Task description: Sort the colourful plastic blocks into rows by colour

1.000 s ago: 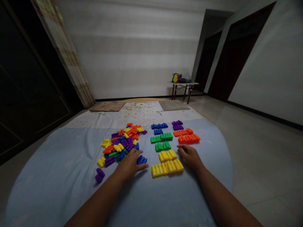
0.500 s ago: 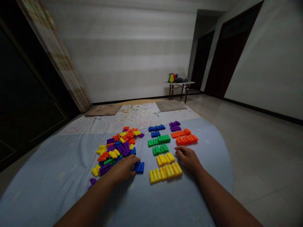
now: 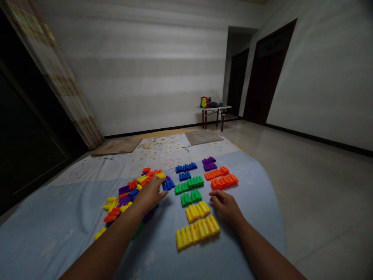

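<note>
My left hand [image 3: 150, 196] reaches over the right side of a mixed pile of coloured plastic pieces [image 3: 124, 200]. Its fingers are closed on a short row of blue pieces [image 3: 168, 184]. My right hand [image 3: 227, 208] hovers over the cloth with curled fingers and nothing visible in them. It is nearest to the yellow rows [image 3: 198, 232] and green rows [image 3: 190, 198]. Farther back lie other blue rows [image 3: 185, 167], orange rows [image 3: 224, 181] and purple rows [image 3: 209, 160]. My left forearm hides part of the pile.
A blue and flowered cloth [image 3: 250, 233] covers the round table. At its far side lie a brown mat [image 3: 118, 146] and a grey mat [image 3: 203, 137]. Beyond stands a small table [image 3: 214, 107] with a colourful bag [image 3: 205, 102] on it.
My left hand has moved away from me, carrying the blue pieces from the front of the pile towards its far right side. My right hand has barely moved. The camera view has shifted.
</note>
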`<state>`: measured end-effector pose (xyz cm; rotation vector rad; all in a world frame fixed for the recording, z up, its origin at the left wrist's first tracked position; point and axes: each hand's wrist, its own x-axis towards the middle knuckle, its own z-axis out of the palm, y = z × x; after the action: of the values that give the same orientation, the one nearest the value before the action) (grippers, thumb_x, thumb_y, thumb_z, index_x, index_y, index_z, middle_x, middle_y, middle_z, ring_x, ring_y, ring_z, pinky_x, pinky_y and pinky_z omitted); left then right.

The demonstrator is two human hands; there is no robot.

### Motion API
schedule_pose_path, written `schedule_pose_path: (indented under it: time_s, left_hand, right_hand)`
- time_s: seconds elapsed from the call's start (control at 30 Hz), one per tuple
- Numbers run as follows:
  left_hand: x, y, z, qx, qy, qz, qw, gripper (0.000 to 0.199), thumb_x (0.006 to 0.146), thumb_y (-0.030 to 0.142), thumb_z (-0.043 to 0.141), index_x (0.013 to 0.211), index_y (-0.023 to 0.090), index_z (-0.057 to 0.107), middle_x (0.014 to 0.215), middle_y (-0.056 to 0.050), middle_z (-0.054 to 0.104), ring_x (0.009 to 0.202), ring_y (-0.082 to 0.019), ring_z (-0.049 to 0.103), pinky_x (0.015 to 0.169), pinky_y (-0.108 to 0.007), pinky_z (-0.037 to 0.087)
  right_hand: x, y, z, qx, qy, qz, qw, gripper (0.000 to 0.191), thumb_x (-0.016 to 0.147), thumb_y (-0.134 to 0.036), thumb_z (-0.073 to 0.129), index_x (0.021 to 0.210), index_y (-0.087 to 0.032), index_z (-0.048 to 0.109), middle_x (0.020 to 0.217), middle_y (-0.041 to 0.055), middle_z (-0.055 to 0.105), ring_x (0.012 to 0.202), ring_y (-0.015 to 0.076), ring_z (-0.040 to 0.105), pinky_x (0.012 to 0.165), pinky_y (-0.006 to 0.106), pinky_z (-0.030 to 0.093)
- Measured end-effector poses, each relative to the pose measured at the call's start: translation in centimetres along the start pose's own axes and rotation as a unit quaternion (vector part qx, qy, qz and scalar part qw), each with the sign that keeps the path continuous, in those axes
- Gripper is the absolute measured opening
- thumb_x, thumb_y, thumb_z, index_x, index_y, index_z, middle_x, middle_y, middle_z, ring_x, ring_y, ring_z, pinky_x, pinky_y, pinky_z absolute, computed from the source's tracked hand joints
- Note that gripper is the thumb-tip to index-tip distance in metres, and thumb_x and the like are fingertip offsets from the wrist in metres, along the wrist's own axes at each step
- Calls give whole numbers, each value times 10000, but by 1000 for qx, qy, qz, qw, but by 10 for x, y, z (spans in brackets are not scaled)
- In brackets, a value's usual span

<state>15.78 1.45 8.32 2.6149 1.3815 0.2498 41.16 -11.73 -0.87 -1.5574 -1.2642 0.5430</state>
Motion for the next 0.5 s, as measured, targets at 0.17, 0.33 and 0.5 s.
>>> schedule_pose_path:
  time_s: [0.17,0.33,0.5]
  left_hand:
    - [37,5,10,46,-3,-17,999,385,737,292,528,1108,194,560,1102,-91,560,1008,-201,548,857,-276,406]
    - [61,11,19,83,-29,-35,996,289,732,217,501,1006,213,596,1069,-84,571,964,-206,573,788,-281,428]
    - [73,13,24,104,-48,-38,993,255,735,194,466,940,180,617,1040,-128,587,958,-259,583,750,-333,442]
  right_hand:
    - [1,1,1,-8,-3,6,1000,270,762,-305,467,884,-160,659,769,56,683,699,191,622,658,301,477]
    - [1,0,2,-1,-2,12,1000,258,761,-299,465,875,-172,658,767,52,682,690,192,621,649,293,477]
    - [2,0,4,0,-2,19,1000,249,764,-293,464,867,-181,660,788,51,684,722,197,624,675,292,477]
